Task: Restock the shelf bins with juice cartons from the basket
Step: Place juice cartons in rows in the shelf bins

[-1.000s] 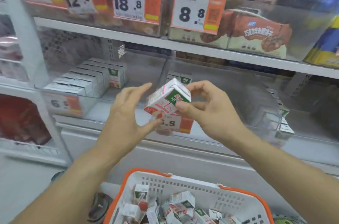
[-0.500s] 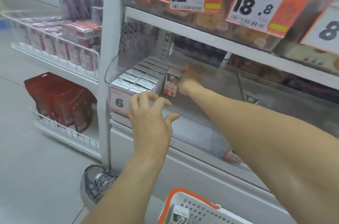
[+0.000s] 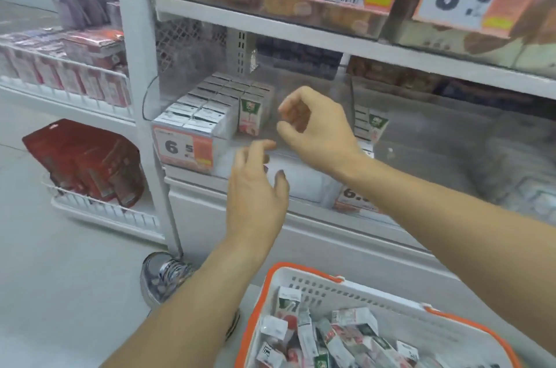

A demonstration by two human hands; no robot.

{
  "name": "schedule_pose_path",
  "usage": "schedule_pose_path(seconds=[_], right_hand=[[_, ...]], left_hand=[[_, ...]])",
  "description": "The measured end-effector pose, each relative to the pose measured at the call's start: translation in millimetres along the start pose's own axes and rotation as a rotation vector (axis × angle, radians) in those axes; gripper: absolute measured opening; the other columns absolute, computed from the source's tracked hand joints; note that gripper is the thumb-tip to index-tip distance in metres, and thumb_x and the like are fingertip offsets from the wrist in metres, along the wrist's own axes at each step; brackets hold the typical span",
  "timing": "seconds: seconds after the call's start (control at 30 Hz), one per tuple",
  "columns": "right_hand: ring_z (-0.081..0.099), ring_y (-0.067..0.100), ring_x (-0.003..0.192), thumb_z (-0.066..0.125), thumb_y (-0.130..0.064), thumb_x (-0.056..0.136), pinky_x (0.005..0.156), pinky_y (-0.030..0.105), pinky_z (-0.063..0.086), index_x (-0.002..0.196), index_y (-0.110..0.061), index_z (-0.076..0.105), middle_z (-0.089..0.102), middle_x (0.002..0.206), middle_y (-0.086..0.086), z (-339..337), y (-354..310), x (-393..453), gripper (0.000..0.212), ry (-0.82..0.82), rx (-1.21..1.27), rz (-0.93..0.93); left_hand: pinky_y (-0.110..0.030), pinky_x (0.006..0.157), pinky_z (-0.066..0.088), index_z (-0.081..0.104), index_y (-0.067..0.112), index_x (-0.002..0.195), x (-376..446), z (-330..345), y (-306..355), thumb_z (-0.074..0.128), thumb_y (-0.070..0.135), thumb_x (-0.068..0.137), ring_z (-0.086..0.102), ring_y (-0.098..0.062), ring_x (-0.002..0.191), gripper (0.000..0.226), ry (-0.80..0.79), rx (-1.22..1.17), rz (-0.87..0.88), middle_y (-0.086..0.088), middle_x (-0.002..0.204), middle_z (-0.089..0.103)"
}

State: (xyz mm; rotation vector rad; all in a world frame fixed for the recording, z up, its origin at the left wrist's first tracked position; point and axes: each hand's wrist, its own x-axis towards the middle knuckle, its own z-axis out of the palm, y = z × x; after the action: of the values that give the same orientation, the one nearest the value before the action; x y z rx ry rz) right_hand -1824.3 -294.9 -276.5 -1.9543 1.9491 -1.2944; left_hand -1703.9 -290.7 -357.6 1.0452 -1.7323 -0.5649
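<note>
Several white juice cartons (image 3: 210, 105) stand in rows in the clear left shelf bin (image 3: 222, 154); the nearest one (image 3: 251, 116) shows its green and pink face. My right hand (image 3: 316, 129) hovers just right of that carton with loosely curled fingers, holding nothing. Below it, in front of the bin's front wall, my left hand (image 3: 258, 187) is spread and empty. More cartons (image 3: 331, 340) lie jumbled in the white basket with an orange rim (image 3: 304, 269) at the bottom right. A second bin (image 3: 421, 138) to the right holds a few cartons (image 3: 371, 123).
Price tags hang along the upper shelf (image 3: 361, 45) above the bins. A white shelf upright (image 3: 138, 72) stands left of the bin. Red packs (image 3: 90, 160) sit in a low rack at left. A shoe (image 3: 164, 274) is on the floor.
My right hand set the carton into the left bin and has drawn back from it, now empty. My left hand stays spread in front of the bin. The view has shifted left.
</note>
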Motion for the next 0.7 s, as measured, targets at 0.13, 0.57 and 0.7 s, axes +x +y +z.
schedule_pose_path(seconds=[0.13,0.57,0.7], right_hand=[[0.060,0.008,0.065,0.070,-0.005,0.084,0.061,0.012,0.044,0.087,-0.017,0.063,0.066,0.076,-0.005,-53,18,-109,0.014,-0.118,0.072,0.068],[0.065,0.013,0.085,0.070,-0.014,0.087,0.074,0.019,0.052,0.086,-0.020,0.064,0.069,0.092,0.001,-21,181,-404,0.008,-0.726,0.073,0.683],[0.067,0.018,0.087,0.071,-0.015,0.085,0.081,0.033,0.055,0.089,-0.017,0.064,0.071,0.093,0.002,-9,195,-423,0.008,-0.777,0.030,0.717]], left_hand=[[-0.030,0.076,0.049,0.065,0.023,0.101,-62,19,1,0.068,0.016,0.085,0.060,-0.013,0.081,0.017,-0.598,0.011,-0.012,0.004,0.092,0.064],[-0.034,0.102,0.041,0.038,0.014,0.143,-300,77,-78,0.075,0.037,0.083,0.046,-0.025,0.128,0.074,-1.382,0.581,-0.299,-0.009,0.141,0.043],[-0.035,0.098,0.045,0.038,0.012,0.138,-323,92,-92,0.073,0.034,0.084,0.043,-0.026,0.126,0.068,-1.288,0.826,-0.114,-0.010,0.137,0.040]])
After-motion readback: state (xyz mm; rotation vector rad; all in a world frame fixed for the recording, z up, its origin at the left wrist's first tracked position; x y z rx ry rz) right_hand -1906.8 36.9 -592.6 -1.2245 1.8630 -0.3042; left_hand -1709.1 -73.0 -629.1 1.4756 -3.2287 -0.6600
